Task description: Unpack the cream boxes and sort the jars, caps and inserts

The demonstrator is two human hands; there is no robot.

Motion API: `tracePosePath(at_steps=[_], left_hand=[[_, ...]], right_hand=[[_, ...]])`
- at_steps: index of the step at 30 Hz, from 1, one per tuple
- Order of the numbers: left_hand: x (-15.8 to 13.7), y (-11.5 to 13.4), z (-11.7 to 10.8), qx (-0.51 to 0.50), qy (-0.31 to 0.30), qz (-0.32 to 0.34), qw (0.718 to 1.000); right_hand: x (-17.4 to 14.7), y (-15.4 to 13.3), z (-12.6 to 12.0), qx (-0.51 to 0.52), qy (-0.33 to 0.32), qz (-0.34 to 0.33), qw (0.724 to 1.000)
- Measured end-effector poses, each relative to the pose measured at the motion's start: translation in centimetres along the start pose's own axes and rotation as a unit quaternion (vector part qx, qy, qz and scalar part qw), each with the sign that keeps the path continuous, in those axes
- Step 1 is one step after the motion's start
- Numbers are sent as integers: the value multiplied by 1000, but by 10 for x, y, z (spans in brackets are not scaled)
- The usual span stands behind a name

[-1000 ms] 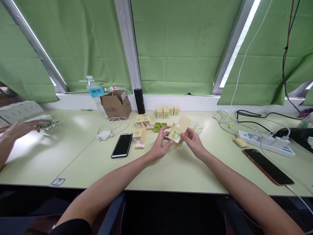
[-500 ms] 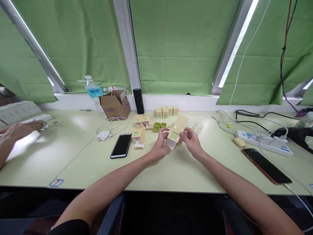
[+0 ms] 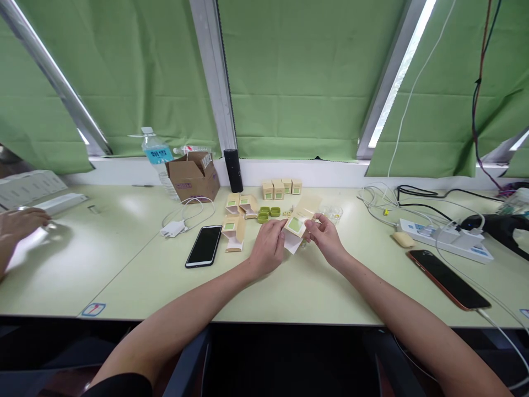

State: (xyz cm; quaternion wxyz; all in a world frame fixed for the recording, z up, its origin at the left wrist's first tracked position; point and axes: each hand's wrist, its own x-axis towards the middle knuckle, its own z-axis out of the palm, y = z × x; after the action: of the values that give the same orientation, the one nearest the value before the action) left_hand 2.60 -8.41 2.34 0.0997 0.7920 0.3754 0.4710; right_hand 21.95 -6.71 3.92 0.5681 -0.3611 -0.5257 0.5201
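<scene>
Between my two hands, above the table, is a small cream cardboard box [image 3: 296, 225] with a green window; its flaps hang unfolded. My left hand [image 3: 268, 246] grips its left side, fingers closed. On its right edge, my right hand [image 3: 325, 236] pinches the card with thumb and fingers. Several small green containers [image 3: 263, 217] sit just behind my left hand. To the left lie partly unfolded cream boxes [image 3: 233, 231]. Closed cream boxes [image 3: 268, 189] stand in a row at the back. Clear plastic pieces [image 3: 334, 213] rest behind my right hand.
A black phone [image 3: 204, 246] and a white charger [image 3: 173, 228] lie to the left. Behind are a brown carton [image 3: 194, 179], a water bottle [image 3: 159, 160] and a black cylinder [image 3: 233, 170]. Rightward are a power strip [image 3: 448, 240] and another phone [image 3: 448, 279]. Another person's hand [image 3: 20, 223] is far left.
My left hand has shifted, its back now turned more upward against the box, and the box's window face has tilted slightly. The other person's hand at far left has moved left.
</scene>
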Motion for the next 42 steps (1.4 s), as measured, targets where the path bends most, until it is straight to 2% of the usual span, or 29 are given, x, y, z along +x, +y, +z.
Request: tracePosePath(at_steps=[2,5,12,19,26,32,36,39,42], left_hand=[[0,-1,1,4,8,-2,1000],[-1,-2,4,-36,10,-40,999],[-4,1,8,-147,-30,-117,982],[2,7,-4,-233,-51,-95,966],[4,-1,0,-196,-24,-152,968],[5,-1,1,-161,4,-159,974],[7,2,-1,-151,12,-163,975],[13,5,-10,-140,13,-169,975],[26,2,-33,-96,-8,-193,976]], right_hand=[[0,1,0,-1,0,8,1000],[-1,1,2,-3,-14,22,1000],[-3,-4,2,16,0,47,999],[-2,-8,-2,2,-10,23,1000],[-2,-9,-7,-20,-3,18,1000],[-3,-8,-7,-25,-9,13,1000],[-4,-5,-3,-36,-12,36,999],[-5,-3,-1,-60,-15,29,998],[-5,-4,-2,-76,-4,-14,997]])
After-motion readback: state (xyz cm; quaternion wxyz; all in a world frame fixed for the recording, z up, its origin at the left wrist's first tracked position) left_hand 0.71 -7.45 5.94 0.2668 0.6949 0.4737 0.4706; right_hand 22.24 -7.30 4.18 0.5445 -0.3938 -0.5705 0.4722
